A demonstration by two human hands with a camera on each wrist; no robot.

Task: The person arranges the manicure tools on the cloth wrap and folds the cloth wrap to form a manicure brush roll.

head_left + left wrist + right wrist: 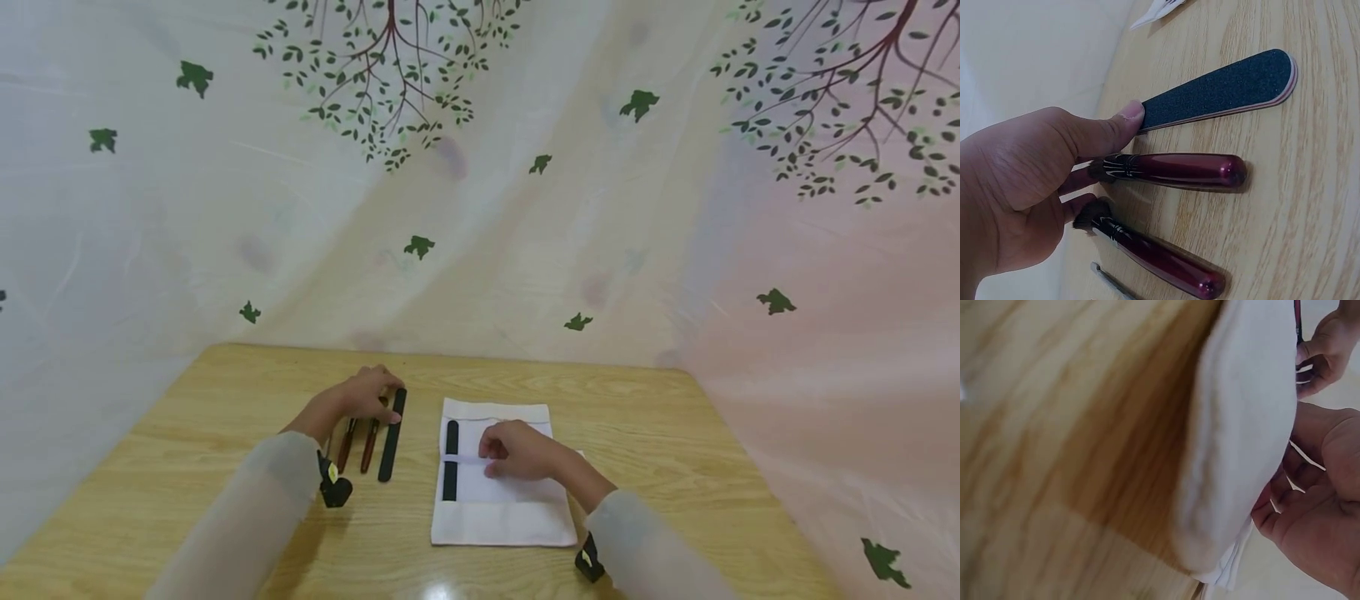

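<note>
On the left of the table, my left hand [363, 393] pinches the far end of a black nail file [392, 437], thumb on its top face in the left wrist view. Beside the file lie two makeup brushes [1179, 170] with dark red handles, their bristle ends under the fingers. A white cloth pouch [506, 523] lies open to the right. Another black file [452, 442] is tucked in its left side, under a thin white band [467, 458]. My right hand [525, 450] pinches this band over the middle of the pouch. The pouch's edge looks blurred in the right wrist view.
A slim metal tool [1110, 279] lies beside the brushes. The wooden table [652, 492] ends at a pale cloth backdrop [487, 292] printed with leaves and branches.
</note>
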